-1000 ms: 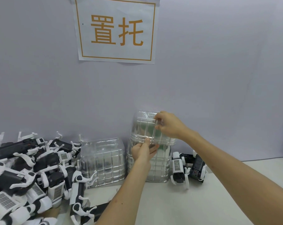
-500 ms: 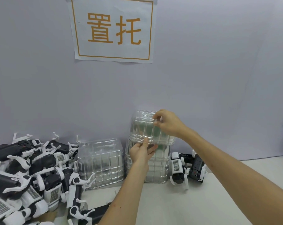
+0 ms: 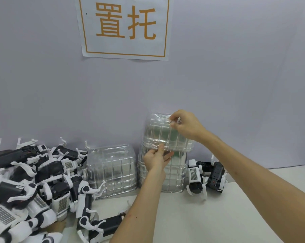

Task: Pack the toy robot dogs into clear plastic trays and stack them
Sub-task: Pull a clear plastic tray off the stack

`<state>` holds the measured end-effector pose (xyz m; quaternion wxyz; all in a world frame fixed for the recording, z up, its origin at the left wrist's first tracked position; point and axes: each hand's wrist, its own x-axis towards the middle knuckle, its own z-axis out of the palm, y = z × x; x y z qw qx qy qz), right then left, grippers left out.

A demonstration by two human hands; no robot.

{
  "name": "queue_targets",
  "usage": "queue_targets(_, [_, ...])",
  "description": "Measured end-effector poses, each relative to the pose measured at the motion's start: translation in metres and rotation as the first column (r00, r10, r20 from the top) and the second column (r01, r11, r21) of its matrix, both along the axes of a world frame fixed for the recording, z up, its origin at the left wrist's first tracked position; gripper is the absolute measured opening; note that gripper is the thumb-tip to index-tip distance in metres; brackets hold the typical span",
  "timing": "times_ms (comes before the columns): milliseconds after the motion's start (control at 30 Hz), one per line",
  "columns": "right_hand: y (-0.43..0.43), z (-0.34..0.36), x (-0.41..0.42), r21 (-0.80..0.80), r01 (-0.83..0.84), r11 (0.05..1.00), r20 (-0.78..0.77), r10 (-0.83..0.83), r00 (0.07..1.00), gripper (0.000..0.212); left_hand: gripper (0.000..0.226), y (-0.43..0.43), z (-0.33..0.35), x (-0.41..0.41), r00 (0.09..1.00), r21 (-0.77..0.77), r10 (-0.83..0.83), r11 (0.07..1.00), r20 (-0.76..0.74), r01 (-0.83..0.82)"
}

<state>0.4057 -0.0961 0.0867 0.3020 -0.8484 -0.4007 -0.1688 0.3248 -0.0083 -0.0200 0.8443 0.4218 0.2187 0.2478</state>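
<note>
A clear plastic tray (image 3: 158, 130) sits upturned on top of a tall stack of clear trays (image 3: 174, 174) against the wall. My right hand (image 3: 185, 125) pinches the top tray's upper right edge. My left hand (image 3: 157, 158) grips its lower front rim, thumb on the rim. A second, lower stack of clear trays (image 3: 113, 167) stands to the left. A heap of black and white toy robot dogs (image 3: 29, 181) fills the left side of the table. Two more dogs (image 3: 206, 174) lie right of the tall stack.
A grey wall with a white sign bearing orange characters (image 3: 124, 27) rises directly behind the trays. The white table (image 3: 218, 213) stretches to the right and front. One dog (image 3: 101, 223) lies near my left forearm.
Both hands stay on the top tray, which has barely shifted. The view has tilted slightly, so the sign sits higher in the picture.
</note>
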Motion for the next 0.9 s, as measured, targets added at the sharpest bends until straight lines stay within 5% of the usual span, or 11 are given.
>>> queue_targets(367, [-0.021, 0.043, -0.007, 0.129, 0.102, 0.986, 0.036, -0.108, 0.994, 0.021, 0.011, -0.004, -0.001, -0.005, 0.999, 0.019, 0.022, 1.000, -0.044, -0.021])
queue_targets(500, [-0.033, 0.050, -0.031, 0.204, 0.080, 0.976, 0.115, -0.105, 0.988, 0.018, 0.018, -0.003, 0.006, -0.015, 0.990, 0.158, 0.031, 0.987, -0.141, -0.009])
queue_targets(667, [-0.052, 0.046, -0.082, 0.326, -0.016, 0.945, 0.181, -0.046, 0.983, 0.013, 0.021, -0.003, 0.018, -0.042, 0.964, 0.245, -0.097, 0.956, -0.248, 0.159])
queue_targets(900, [-0.075, 0.005, -0.165, 0.534, -0.050, 0.844, -0.015, 0.069, 0.998, 0.010, 0.024, -0.021, 0.032, -0.154, 0.939, 0.318, -0.226, 0.938, 0.258, 0.138])
